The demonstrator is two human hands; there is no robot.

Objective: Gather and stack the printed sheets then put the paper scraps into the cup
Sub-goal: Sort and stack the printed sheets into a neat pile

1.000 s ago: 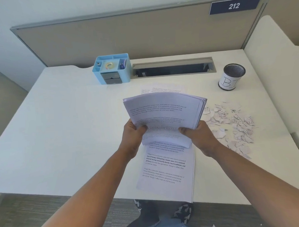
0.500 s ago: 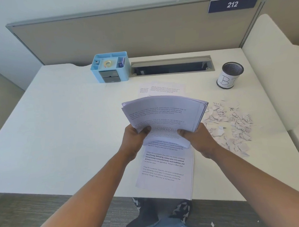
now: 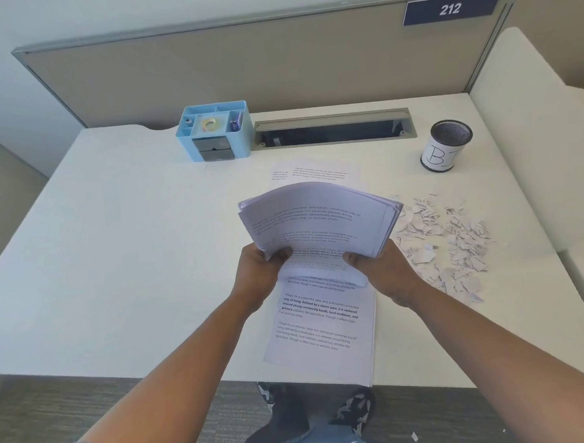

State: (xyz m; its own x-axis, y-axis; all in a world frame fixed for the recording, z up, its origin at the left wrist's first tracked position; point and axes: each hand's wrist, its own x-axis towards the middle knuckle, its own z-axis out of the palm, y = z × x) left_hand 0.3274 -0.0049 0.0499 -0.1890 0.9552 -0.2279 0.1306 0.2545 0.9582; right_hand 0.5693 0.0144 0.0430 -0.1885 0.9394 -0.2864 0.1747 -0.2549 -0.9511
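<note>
Head view: printed sheets (image 3: 314,217) gripped between both hands' fingers (image 3: 352,259).

Table (image 3: 118,262): smooth matt white. Printed sheets (image 3: 317,217): thin matt paper, as are the scraps (image 3: 452,247). Cup (image 3: 446,146): black metal mesh. Organiser (image 3: 213,131): glossy blue plastic.

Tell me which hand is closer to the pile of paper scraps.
Right. The right hand grips the held sheets just beside the paper scraps; the left hand grips their other edge, farther away.
</note>
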